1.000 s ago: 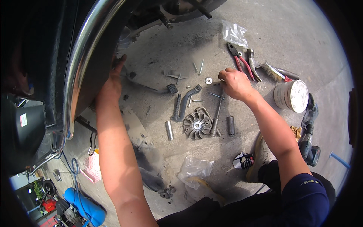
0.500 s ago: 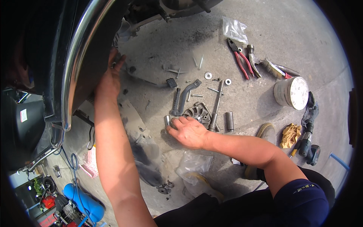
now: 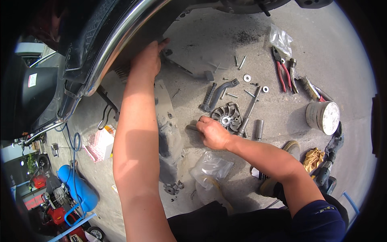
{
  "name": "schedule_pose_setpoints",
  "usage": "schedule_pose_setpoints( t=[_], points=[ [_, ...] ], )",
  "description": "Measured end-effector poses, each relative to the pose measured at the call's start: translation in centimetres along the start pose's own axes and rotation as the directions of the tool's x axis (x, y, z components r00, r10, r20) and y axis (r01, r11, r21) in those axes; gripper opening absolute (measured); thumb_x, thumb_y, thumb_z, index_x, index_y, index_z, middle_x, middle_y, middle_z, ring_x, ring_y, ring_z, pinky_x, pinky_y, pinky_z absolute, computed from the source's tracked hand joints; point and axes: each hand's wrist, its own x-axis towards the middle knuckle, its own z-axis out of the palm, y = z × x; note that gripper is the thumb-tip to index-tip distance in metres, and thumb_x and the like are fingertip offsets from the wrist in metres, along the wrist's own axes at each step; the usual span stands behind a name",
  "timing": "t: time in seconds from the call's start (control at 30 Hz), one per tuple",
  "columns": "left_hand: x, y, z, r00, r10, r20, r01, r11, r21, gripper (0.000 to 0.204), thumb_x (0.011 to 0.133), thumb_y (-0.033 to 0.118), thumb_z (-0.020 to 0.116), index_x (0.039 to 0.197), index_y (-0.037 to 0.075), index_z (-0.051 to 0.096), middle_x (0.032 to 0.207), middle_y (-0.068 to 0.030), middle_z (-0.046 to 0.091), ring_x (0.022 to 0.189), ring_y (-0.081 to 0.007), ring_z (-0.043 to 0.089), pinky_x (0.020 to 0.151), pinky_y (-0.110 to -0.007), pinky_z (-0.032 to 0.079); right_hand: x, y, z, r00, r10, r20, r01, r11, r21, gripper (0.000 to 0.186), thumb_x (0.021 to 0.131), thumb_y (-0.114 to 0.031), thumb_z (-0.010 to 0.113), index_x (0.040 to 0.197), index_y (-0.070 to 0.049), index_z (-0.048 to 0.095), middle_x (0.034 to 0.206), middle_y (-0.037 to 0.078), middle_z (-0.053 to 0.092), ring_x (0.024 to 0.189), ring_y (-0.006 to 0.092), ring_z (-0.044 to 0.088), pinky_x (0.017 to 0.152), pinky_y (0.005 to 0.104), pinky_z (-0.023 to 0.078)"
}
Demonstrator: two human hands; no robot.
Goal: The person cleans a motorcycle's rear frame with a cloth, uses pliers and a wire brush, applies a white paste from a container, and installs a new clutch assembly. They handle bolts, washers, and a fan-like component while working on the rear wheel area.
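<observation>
My right hand [image 3: 214, 132] is closed on a metal socket [image 3: 193, 128], whose end sticks out to the left of my fingers. Just beyond that hand lies a finned metal fan wheel [image 3: 221, 114]. A socket wrench bar [image 3: 250, 111] and a second metal socket [image 3: 259, 130] lie to its right. My left hand [image 3: 148, 60] reaches in against the underside of the dark vehicle body [image 3: 137, 36]. One finger sticks out there, while the others are hidden, so its grip cannot be made out. Beside it on the floor lies a pedal lever [image 3: 181, 67].
Bolts, washers [image 3: 247, 78] and a kick-start lever [image 3: 225, 90] are scattered ahead. Red-handled pliers [image 3: 283, 72], a hammer [image 3: 293, 74], a wire brush [image 3: 310, 87] and a white bucket [image 3: 328, 117] stand or lie at right. A plastic bag [image 3: 211, 167] lies near my feet; a blue tank [image 3: 78, 187] is at left.
My right hand has closed on the socket, which now lies tilted rather than standing. The view has swung, so the floor things appear further right. My left hand stays by the vehicle's underside.
</observation>
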Motion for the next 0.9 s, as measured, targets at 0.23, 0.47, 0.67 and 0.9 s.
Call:
schedule_pose_setpoints(
  t=[0.23,0.47,0.67,0.9],
  points=[
    [0.6,-1.4,0.4,0.997,0.07,0.014,-0.071,0.997,0.04,0.026,0.091,0.01,0.076,0.117,0.01,0.07,0.116,-0.0052,0.069,0.113,-0.0225,0.062,0.093,-0.047,0.058,-0.7,0.0,-3.7,0.945,0.218,0.244,-0.307,0.331,0.892,0.023,0.09,0.013,0.069,0.106,-0.001,0.06,0.104,0.008,0.069,0.093,0.0177,0.069,0.08,0.0337,0.06],
    [-1.1,0.0,1.2,0.996,0.057,0.067,-0.067,0.985,0.157,0.024,0.09,0.009,0.077,0.113,0.008,0.069,0.114,-0.0047,0.067,0.109,-0.0209,0.063,0.094,-0.048,0.058,-2.5,-1.6,-2.0,0.942,0.312,0.122,-0.334,0.849,0.41,0.024,0.085,-0.002,0.078,0.104,0.0,0.063,0.099,0.011,0.065,0.085,0.0171,0.066,0.078,0.0327,0.054],
    [-2.0,1.3,0.8,0.995,0.046,0.084,-0.06,0.983,0.174,0.028,0.09,0.007,0.076,0.116,0.008,0.067,0.115,-0.0073,0.068,0.11,-0.0235,0.064,0.096,-0.049,0.058,-4.0,-3.0,-2.0,0.989,-0.045,0.143,0.085,0.955,-0.285,0.05,0.085,-0.018,0.071,0.131,-0.004,0.06,0.136,0.022,0.056,0.132,0.041,0.05,0.11,0.0489,0.043],
    [-1.9,1.2,0.1,0.997,0.039,0.067,-0.051,0.979,0.198,0.036,0.09,0.005,0.075,0.125,0.007,0.063,0.122,-0.0091,0.064,0.118,-0.0256,0.061,0.098,-0.05,0.057,-3.5,0.5,-6.0,0.996,0.042,0.08,0.028,0.699,-0.714,0.082,0.076,-0.034,0.082,0.146,-0.005,0.05,0.152,0.027,0.043,0.143,0.0491,0.038,0.118,0.0587,0.03]
  ],
)
